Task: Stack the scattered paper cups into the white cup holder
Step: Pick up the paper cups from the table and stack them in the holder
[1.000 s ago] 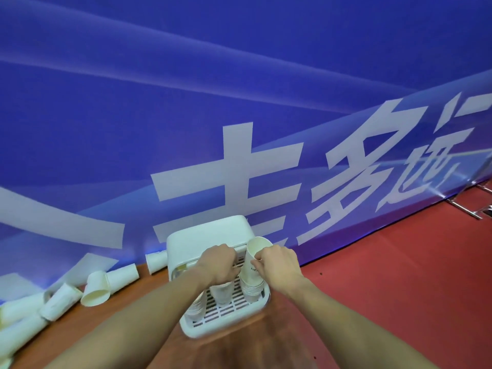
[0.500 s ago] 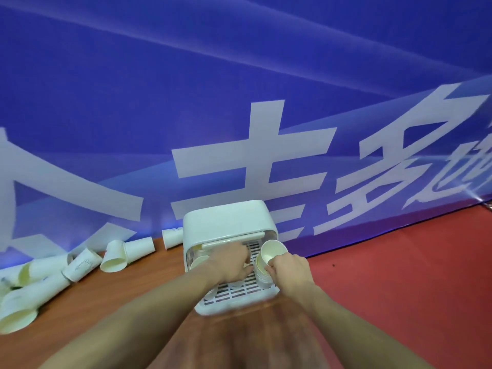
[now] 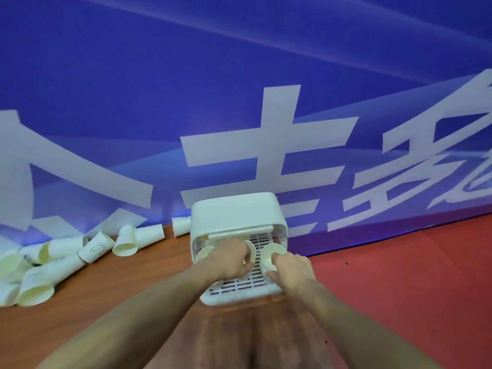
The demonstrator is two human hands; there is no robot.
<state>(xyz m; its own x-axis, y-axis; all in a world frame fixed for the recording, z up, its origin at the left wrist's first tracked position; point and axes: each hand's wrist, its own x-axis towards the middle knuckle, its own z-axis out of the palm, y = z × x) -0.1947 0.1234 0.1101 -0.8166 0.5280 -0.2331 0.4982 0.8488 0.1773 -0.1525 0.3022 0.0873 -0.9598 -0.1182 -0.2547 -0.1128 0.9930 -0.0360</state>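
The white cup holder (image 3: 234,211) stands on the brown table against the blue banner, its slatted tray pulled out toward me. My right hand (image 3: 292,267) grips a stack of paper cups (image 3: 270,255) standing mouth-up on the tray's right side. My left hand (image 3: 230,258) is curled over a cup (image 3: 251,251) in the tray's middle. Another cup (image 3: 203,253) sits at the tray's left, partly hidden by my wrist. Several loose paper cups (image 3: 125,242) lie on their sides on the table to the left.
The scattered cups reach the far left edge, with a large one (image 3: 37,288) nearest me. A blue banner (image 3: 239,102) with white characters rises right behind the holder. Red floor (image 3: 412,275) lies to the right of the table.
The stack in my right hand has dropped lower into the tray. My view has shifted left, bringing more of the scattered cups into sight. My left hand stays over the middle cup.
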